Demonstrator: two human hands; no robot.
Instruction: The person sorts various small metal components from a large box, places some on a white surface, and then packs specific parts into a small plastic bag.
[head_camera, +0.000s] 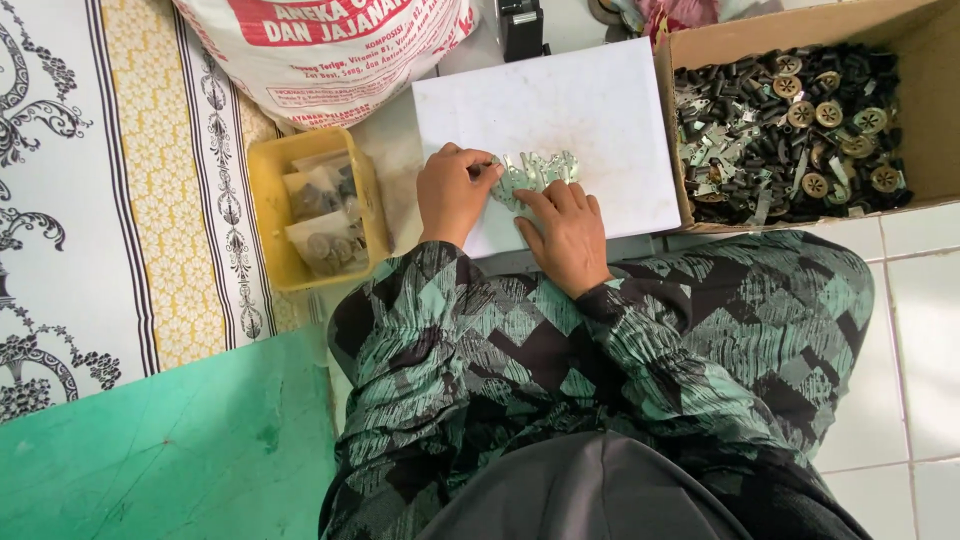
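Seated on the floor, both sleeves in green-and-black pattern. Left hand (452, 192) curled at the near edge of a white board (600, 110), fingertips touching a row of small silvery metal pieces (538, 172). Right hand (566, 232) flat beside it, fingers laid on the same row. Left of the board, a yellow plastic tub (262, 200) holding small clear bags of parts. To the right, a cardboard box (930, 130) heaped with black tubes, metal strips and round brass discs. Behind, a printed sack (330, 50); near left, a green sheet (160, 440).

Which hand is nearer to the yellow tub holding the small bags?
Left. The left hand rests on the white board, just right of the yellow tub. The right hand lies farther right, on the metal pieces.
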